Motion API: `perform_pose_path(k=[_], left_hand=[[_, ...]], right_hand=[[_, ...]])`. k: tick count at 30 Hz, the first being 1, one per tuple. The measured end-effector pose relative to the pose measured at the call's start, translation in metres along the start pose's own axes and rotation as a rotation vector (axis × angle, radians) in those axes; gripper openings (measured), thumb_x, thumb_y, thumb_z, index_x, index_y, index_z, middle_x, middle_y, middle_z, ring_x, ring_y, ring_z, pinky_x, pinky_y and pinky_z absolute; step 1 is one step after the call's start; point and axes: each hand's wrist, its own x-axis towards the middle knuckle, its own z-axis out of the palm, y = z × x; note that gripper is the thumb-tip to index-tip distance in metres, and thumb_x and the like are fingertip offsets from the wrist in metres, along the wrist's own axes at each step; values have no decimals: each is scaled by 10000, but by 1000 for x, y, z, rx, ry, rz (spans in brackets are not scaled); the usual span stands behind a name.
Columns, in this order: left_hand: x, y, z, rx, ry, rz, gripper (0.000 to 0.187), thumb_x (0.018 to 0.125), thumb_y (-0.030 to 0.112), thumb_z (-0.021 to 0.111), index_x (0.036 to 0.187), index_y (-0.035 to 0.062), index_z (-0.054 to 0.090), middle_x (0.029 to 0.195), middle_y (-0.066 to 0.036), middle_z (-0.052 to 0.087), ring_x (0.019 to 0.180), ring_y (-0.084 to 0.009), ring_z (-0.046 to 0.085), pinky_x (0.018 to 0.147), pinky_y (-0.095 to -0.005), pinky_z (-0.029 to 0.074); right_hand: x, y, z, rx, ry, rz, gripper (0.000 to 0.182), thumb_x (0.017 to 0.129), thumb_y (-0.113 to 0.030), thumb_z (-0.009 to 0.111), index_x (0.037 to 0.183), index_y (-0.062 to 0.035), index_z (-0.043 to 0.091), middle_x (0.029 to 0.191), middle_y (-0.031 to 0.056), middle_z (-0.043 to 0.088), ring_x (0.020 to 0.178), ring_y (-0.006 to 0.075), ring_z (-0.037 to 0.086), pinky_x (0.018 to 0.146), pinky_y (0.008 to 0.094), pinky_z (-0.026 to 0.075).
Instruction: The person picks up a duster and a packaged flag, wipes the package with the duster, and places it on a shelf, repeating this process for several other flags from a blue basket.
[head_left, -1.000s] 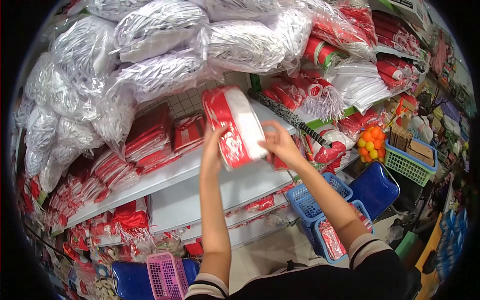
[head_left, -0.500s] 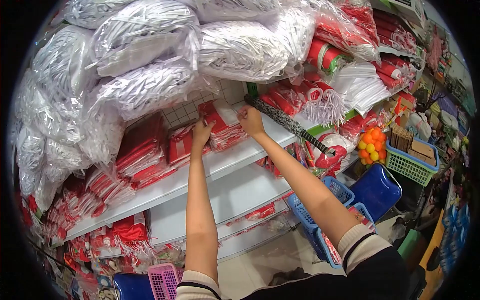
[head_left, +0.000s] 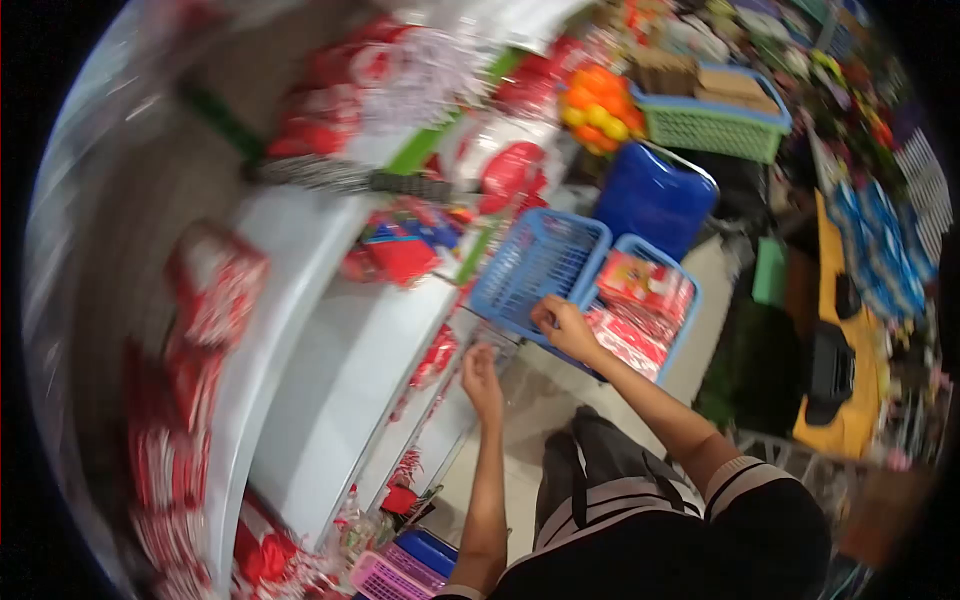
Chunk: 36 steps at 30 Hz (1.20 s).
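we are holding our left hand (head_left: 484, 385) and, nearer the red packets (head_left: 648, 292) lying rightward, our right hand (head_left: 568, 331), both loosely half-open and empty.

Plastic blue basket (head_left: 545, 262), glossy red packets (head_left: 648, 290)

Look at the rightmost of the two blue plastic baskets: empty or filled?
Filled, at least partly: glossy red-and-white plastic packets lie inside the rightmost blue plastic basket. How deep they are stacked, I cannot tell.

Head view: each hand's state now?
Left hand: loosely open, nothing visible in it.
Right hand: curled at the empty blue basket; grip can't be told.
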Motion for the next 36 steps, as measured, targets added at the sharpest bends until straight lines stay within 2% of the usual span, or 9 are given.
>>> perform_pose_path(k=[3,9,17,21,25,28,31,34,36], left_hand=[[-65,-73,47,116,-347,-364,169,886,88,554,1019,-6,597,967,-72,628,901,-141,584,827,-262,450],[-134,-166,116,62,-646,-585,185,890,76,547,1050,4,606,960,-68,642,894,-129,597,803,-253,464],[-152,-186,203,-52,-577,-1312,587,877,256,577,1377,126,299,1234,-105,484,984,-232,583,879,-413,466],[-172,-180,218,-442,-333,-1324,803,860,269,571,1464,177,49,1402,-99,307,1239,-265,392,1031,-510,276],[-178,-180,225,-377,-201,-1273,869,820,341,586,1477,163,46,1394,-95,306,1284,-256,317,1053,-449,201],[-179,-177,227,-303,-205,-1242,843,800,362,601,1461,155,119,1374,-87,320,1234,-242,354,1013,-427,243],[-176,-167,224,-204,-178,-1282,705,820,351,587,1407,135,262,1302,-81,388,1161,-221,400,981,-402,277],[-163,-144,211,-295,-246,-1233,567,879,365,541,1342,89,366,1245,-70,455,1133,-190,444,958,-343,324],[-153,-117,200,-428,-264,-1141,516,916,388,492,1317,74,406,1253,-68,476,1156,-191,453,974,-345,340]], right_hand=[[-72,91,-51,-140,87,302,96,728,-9,565,815,-3,605,740,146,592,661,269,588,614,356,459],[-179,218,-113,-290,359,692,70,750,-12,592,819,0,596,723,128,596,685,233,589,617,344,461],[-183,267,-100,-668,233,524,393,746,-163,673,1097,-15,573,1098,147,540,1054,345,488,869,442,394],[-179,269,-84,-709,143,545,391,740,-204,689,1065,-19,572,1113,126,523,1082,313,469,869,460,368],[-182,266,-79,-659,186,558,261,746,-151,671,935,-34,533,1086,128,521,1061,311,475,838,462,370],[-183,255,-85,-696,195,345,247,751,-115,651,950,-36,527,989,139,559,981,318,523,837,445,379],[-184,229,-96,-491,53,431,226,773,-99,637,957,-35,522,898,152,600,858,339,579,782,424,430],[-177,184,-109,-305,188,490,228,800,-102,631,984,-34,515,841,174,618,748,382,587,691,435,465],[-173,160,-115,-50,305,517,242,839,-79,642,1024,-35,492,858,125,646,705,245,630,594,356,471]])
